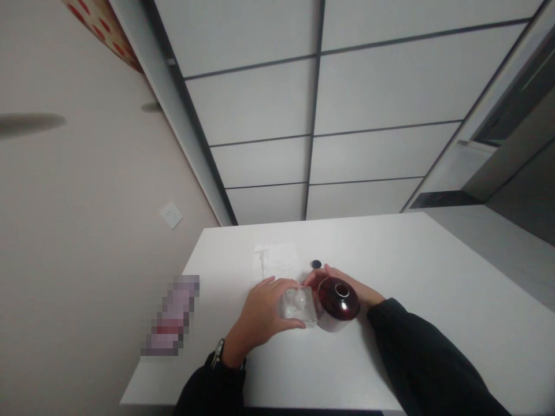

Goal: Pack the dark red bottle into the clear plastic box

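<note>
My left hand (264, 303) is curved around a clear, square glass container (306, 312) with a pale round piece on top. The thumb lies along its near side and the fingers along its far side. Just to the right, touching or nearly touching it, stands a round jar with a glossy dark red lid (336, 297) and a paler lower part. My right hand (318, 276) wraps the jar from behind, and the jar hides part of the fingers. Beyond both hands lies a small black cap (316, 264).
A white sheet of tissue or paper (281, 257) lies behind my left hand, with a small whitish pump-like piece (262, 260) on it. A blurred pinkish item (173, 318) is at the white table's (338, 375) left edge. A wall and panelled sliding doors (264, 110) rise beyond.
</note>
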